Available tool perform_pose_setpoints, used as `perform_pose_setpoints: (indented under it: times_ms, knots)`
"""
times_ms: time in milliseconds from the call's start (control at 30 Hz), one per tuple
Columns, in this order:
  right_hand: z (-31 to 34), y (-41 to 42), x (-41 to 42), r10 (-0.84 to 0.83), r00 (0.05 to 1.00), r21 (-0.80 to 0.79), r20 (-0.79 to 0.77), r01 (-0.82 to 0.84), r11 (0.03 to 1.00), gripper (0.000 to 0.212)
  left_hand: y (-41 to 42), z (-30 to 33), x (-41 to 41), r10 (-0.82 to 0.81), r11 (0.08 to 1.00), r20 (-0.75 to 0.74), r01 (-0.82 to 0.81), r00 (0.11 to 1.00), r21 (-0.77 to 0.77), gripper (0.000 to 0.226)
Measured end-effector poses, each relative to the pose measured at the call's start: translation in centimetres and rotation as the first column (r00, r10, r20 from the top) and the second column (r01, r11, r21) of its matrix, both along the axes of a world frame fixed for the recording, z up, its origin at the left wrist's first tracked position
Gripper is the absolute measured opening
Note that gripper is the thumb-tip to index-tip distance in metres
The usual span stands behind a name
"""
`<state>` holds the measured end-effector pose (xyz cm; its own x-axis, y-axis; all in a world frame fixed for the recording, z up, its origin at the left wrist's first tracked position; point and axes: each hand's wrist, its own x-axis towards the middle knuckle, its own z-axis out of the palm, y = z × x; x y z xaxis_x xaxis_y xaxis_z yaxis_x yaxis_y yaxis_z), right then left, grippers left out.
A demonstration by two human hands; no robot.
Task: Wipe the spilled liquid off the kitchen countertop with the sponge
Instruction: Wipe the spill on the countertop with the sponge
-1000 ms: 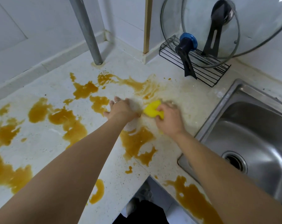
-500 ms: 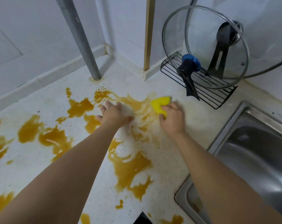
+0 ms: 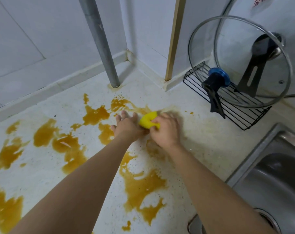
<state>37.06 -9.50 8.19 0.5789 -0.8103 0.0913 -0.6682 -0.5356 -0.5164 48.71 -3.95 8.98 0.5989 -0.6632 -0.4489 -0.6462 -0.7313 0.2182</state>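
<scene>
White speckled countertop [image 3: 202,141] meeting tiled walls in a corner, with brown spilled liquid [image 3: 140,184] pooling across most of it.

Largest to smallest: the countertop is carrying puddles from the far left edge to the middle, while the patch right of the hands is showing only faint smears, so wiping is judged to be at an early stage. A steel sink [image 3: 275,174] is lying at the right; 2 glass lids [image 3: 236,53] are leaning in a black wire rack [image 3: 241,112], and a metal pipe [image 3: 101,44] is rising from the corner, both limiting strokes toward the wall. The left hand [image 3: 126,125] is pressing flat, fingers spread, probably bracing the body. The right hand [image 3: 165,129], fingers curled, is squeezing the yellow sponge [image 3: 148,120] against the counter between both hands.
</scene>
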Motion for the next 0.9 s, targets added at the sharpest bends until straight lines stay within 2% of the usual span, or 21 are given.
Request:
perform_pose_setpoints:
  times_ms: [100, 133, 200, 267, 333, 400, 467, 500, 567, 633, 700, 800, 833, 900]
  knots:
    - [0.9, -3.7, -0.2, -0.222, 0.968, -0.020, -0.120, 0.221, 0.975, 0.038, 0.4, -0.1, 0.4, -0.024, 1.000, -0.010, 0.024, 1.000, 0.002, 0.085]
    - [1.0, -4.6, -0.1, -0.236, 0.956, -0.013, -0.173, 0.237, 0.971, 0.041, 0.5, 0.0, 0.4, -0.020, 1.000, -0.010, 0.020, 1.000, 0.003, 0.085]
    - [1.1, -4.1, 0.8, -0.124, 0.967, 0.019, -0.222, 0.132, 0.991, 0.041, 0.4, -0.1, 0.3, -0.013, 1.000, -0.007, 0.013, 1.000, 0.000, 0.083]
    - [0.5, -1.5, 1.9, 0.073, 0.984, 0.062, -0.161, -0.064, 0.996, 0.034, 0.3, -0.1, 0.3, 0.022, 0.999, -0.023, -0.023, 0.999, -0.032, 0.071]
    - [0.3, -0.5, 2.4, 0.153, 0.984, 0.073, -0.090, -0.146, 0.987, 0.029, 0.2, 0.0, 0.3, 0.050, 0.997, -0.039, -0.052, 0.998, -0.053, 0.062]
    - [0.8, -2.5, 2.1, 0.042, 0.996, 0.056, -0.083, -0.038, 0.998, 0.032, 0.3, 0.0, 0.3, 0.013, 0.999, -0.022, -0.014, 1.000, -0.029, 0.071]
    - [1.3, -5.0, 1.1, -0.104, 0.979, 0.010, -0.177, 0.108, 0.994, 0.039, 0.4, 0.1, 0.3, -0.018, 1.000, -0.010, 0.018, 1.000, -0.006, 0.082]
    - [1.4, -5.4, 0.9, -0.114, 0.967, 0.002, -0.227, 0.117, 0.993, 0.040, 0.4, 0.1, 0.3, -0.019, 1.000, -0.007, 0.019, 1.000, -0.003, 0.083]
    - [1.2, -3.9, 1.6, 0.041, 0.972, 0.055, -0.232, -0.029, 0.998, 0.037, 0.3, 0.1, 0.3, -0.001, 1.000, -0.013, 0.001, 1.000, -0.010, 0.079]
    - [0.5, -1.5, 2.5, 0.204, 0.965, 0.075, -0.167, -0.193, 0.978, 0.031, 0.2, 0.1, 0.3, 0.045, 0.998, -0.036, -0.046, 0.998, -0.033, 0.067]
    - [0.5, -1.6, 2.5, 0.153, 0.983, 0.055, -0.104, -0.148, 0.987, 0.032, 0.2, 0.1, 0.3, 0.041, 0.998, -0.040, -0.043, 0.998, -0.044, 0.069]
    - [0.5, -4.5, 1.3, -0.097, 0.985, 0.000, -0.141, 0.098, 0.995, 0.038, 0.6, 0.1, 0.3, -0.016, 1.000, -0.022, 0.015, 1.000, -0.025, 0.082]
    - [0.4, -4.6, 1.4, -0.116, 0.976, -0.010, -0.183, 0.117, 0.993, 0.039, 0.6, 0.1, 0.4, -0.012, 1.000, -0.021, 0.012, 1.000, -0.022, 0.082]
    - [0.3, -3.0, 2.4, 0.018, 0.990, 0.065, -0.142, -0.008, 0.998, 0.037, 0.5, 0.1, 0.4, 0.010, 0.999, -0.035, -0.011, 0.999, -0.035, 0.072]
